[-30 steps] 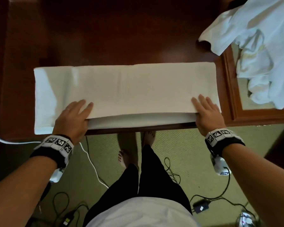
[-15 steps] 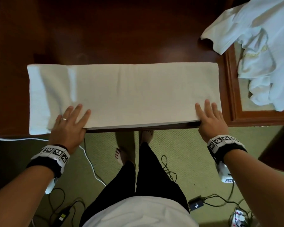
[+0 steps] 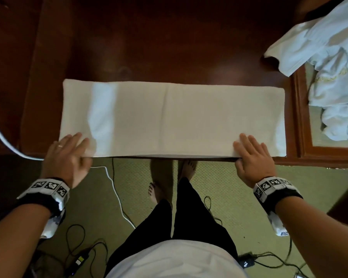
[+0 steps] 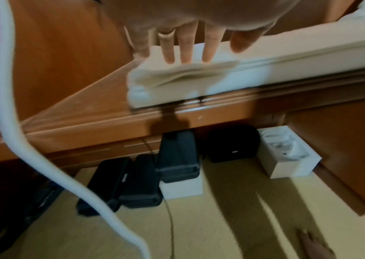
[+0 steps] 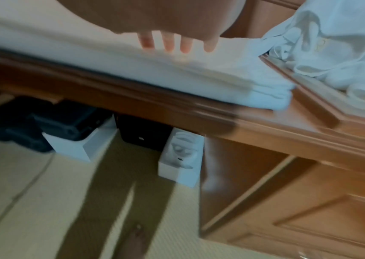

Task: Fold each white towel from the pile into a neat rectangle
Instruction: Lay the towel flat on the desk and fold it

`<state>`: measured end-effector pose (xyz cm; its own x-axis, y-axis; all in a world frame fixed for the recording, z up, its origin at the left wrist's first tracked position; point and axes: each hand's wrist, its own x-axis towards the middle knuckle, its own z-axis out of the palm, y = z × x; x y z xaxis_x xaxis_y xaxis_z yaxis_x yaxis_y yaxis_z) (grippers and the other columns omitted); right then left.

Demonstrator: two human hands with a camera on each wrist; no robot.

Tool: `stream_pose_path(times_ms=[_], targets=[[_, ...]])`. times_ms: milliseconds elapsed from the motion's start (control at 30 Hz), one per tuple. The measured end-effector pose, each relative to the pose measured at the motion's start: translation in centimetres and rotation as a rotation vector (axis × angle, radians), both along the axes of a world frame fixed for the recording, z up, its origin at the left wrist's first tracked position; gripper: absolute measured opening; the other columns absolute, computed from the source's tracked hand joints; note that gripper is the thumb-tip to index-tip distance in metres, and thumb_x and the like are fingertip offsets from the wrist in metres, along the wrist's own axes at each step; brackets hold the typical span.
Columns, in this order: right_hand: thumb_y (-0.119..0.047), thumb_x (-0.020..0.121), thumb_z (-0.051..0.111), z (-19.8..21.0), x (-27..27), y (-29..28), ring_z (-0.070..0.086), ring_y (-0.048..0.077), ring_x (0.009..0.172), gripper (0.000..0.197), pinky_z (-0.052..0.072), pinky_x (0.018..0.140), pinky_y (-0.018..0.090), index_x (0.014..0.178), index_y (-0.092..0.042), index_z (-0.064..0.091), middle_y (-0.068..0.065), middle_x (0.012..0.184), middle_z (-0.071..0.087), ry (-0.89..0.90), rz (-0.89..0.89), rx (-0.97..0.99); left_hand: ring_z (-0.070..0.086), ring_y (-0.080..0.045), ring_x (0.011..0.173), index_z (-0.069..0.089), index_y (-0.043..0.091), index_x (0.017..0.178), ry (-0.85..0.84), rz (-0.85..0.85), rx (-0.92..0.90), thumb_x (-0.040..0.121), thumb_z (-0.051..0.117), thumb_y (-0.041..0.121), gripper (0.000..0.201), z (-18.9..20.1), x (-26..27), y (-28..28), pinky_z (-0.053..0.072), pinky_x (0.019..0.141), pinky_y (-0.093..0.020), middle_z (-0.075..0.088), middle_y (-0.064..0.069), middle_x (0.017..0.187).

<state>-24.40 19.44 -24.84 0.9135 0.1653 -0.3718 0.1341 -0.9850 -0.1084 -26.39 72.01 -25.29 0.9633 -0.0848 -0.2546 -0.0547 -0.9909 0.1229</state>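
While the fold is being squared up, these are the parts, from largest to smallest.

Table: the dark wooden table (image 3: pixel 169 47) carries the work; its near edge seems to serve as a straight guide for the fold.
Towel: the white towel (image 3: pixel 173 117) lies as a long band running left to right, its near long edge flush with the table edge; several layers show at its left end in the left wrist view (image 4: pixel 177 82), so it is already folded lengthwise. Judged from this, a crosswise fold is still to come.
Pile: the unfolded white pile (image 3: pixel 327 57) sits at the far right, partly on a framed inset, well apart from the hands, probably to keep the folding area free.
Left hand: the left hand (image 3: pixel 68 155) has its fingers (image 4: pixel 185 47) straight and spread flat on the towel's near left corner, pressing, not pinching.
Right hand: the right hand (image 3: pixel 253 157) lies the same way, spread fingers (image 5: pixel 168 42) flat near the right end, likely evening the layers.
Wristbands: square black-and-white marker patterns; no words.
Writing: a small pale logo on a black box under the table is too blurred to read.
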Motion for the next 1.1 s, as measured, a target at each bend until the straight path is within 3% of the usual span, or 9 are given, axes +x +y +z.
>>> stream_pose_path(times_ms=[67, 133, 300, 467, 633, 733, 867, 1000, 1100], targets=[[-0.037, 0.087, 0.031, 0.6, 1.2, 2.3, 0.034, 0.041, 0.140, 0.058, 0.030, 0.113, 0.060, 0.132, -0.009, 0.054, 0.016, 0.154, 0.038, -0.055, -0.027, 0.056, 0.044, -0.043, 0.135, 0.052, 0.006, 0.140, -0.003, 0.012, -0.029, 0.086, 0.041, 0.032, 0.061, 0.5, 1.1, -2.4, 0.033, 0.109, -0.060, 0.046, -0.021, 0.149], [-0.041, 0.093, 0.027, 0.8, 2.7, 5.9, 0.031, 0.040, 0.142, 0.060, 0.027, 0.115, 0.059, 0.138, -0.010, 0.051, 0.016, 0.157, 0.033, -0.081, -0.005, 0.112, 0.039, -0.040, 0.140, 0.045, 0.010, 0.147, 0.001, -0.012, -0.062, 0.093, 0.036, 0.042, 0.064, 0.4, 2.8, -5.3, 0.030, 0.114, -0.057, 0.040, -0.018, 0.155], [-0.058, 0.101, 0.014, -0.7, 4.9, 13.7, -0.011, 0.035, 0.151, 0.062, 0.002, 0.117, 0.062, 0.157, -0.034, 0.003, 0.004, 0.165, -0.015, 0.052, 0.098, 0.037, 0.014, -0.033, 0.153, 0.014, 0.029, 0.160, 0.119, -0.131, 0.027, 0.096, 0.012, 0.063, 0.072, -1.6, 6.2, -9.7, 0.017, 0.120, -0.056, 0.007, -0.006, 0.168], [-0.071, 0.095, 0.007, -2.0, 4.3, 12.4, -0.031, 0.029, 0.146, 0.069, -0.006, 0.116, 0.066, 0.153, -0.042, -0.018, -0.004, 0.159, -0.034, 0.149, 0.119, -0.015, -0.014, -0.032, 0.153, -0.027, 0.040, 0.152, 0.233, 0.125, 0.131, 0.093, 0.004, 0.074, 0.074, -2.9, 4.9, -3.5, 0.005, 0.121, -0.060, -0.028, 0.003, 0.163], [-0.062, 0.094, 0.027, -1.1, 5.4, 14.7, 0.001, 0.039, 0.151, 0.070, 0.008, 0.119, 0.063, 0.156, -0.029, 0.018, 0.010, 0.166, 0.001, 0.008, 0.068, 0.071, 0.000, -0.036, 0.154, 0.002, 0.025, 0.160, 0.148, 0.229, 0.014, 0.097, 0.031, 0.063, 0.079, -1.6, 6.2, -7.4, 0.010, 0.120, -0.063, -0.003, -0.010, 0.168], [-0.061, 0.098, 0.024, -1.7, 6.0, 16.4, -0.003, 0.038, 0.151, 0.068, 0.005, 0.119, 0.060, 0.157, -0.032, 0.010, 0.008, 0.166, -0.005, -0.012, 0.126, 0.085, 0.004, -0.035, 0.154, 0.007, 0.031, 0.160, 0.112, 0.000, -0.016, 0.091, 0.021, 0.070, 0.081, -1.9, 6.3, -13.3, 0.010, 0.118, -0.063, 0.001, -0.008, 0.168], [-0.067, 0.097, 0.015, -3.3, 6.8, 11.6, -0.017, 0.032, 0.151, 0.068, -0.001, 0.122, 0.055, 0.156, -0.040, -0.004, 0.002, 0.165, -0.019, 0.017, 0.117, 0.029, -0.012, -0.034, 0.153, -0.013, 0.041, 0.156, 0.149, -0.005, 0.038, 0.088, 0.004, 0.078, 0.079, -3.7, 7.1, -15.8, 0.000, 0.117, -0.065, -0.019, 0.000, 0.167], [-0.073, 0.095, 0.014, -3.1, 6.8, 0.1, -0.020, 0.029, 0.150, 0.070, -0.006, 0.121, 0.052, 0.154, -0.045, -0.011, -0.002, 0.163, -0.024, 0.017, -0.146, -0.039, -0.011, -0.035, 0.153, -0.014, 0.045, 0.155, 0.115, 0.004, 0.050, 0.086, 0.003, 0.083, 0.081, -4.3, 7.9, -14.1, -0.001, 0.117, -0.064, -0.019, 0.004, 0.167], [-0.067, 0.098, 0.020, -2.2, 7.0, -5.8, -0.010, 0.030, 0.152, 0.065, -0.002, 0.121, 0.052, 0.155, -0.042, 0.001, -0.002, 0.166, -0.013, 0.032, -0.323, -0.039, -0.010, -0.035, 0.153, -0.014, 0.046, 0.154, 0.126, 0.014, 0.066, 0.085, 0.005, 0.084, 0.082, -4.1, 8.8, -14.1, 0.002, 0.117, -0.065, -0.018, 0.005, 0.167]])
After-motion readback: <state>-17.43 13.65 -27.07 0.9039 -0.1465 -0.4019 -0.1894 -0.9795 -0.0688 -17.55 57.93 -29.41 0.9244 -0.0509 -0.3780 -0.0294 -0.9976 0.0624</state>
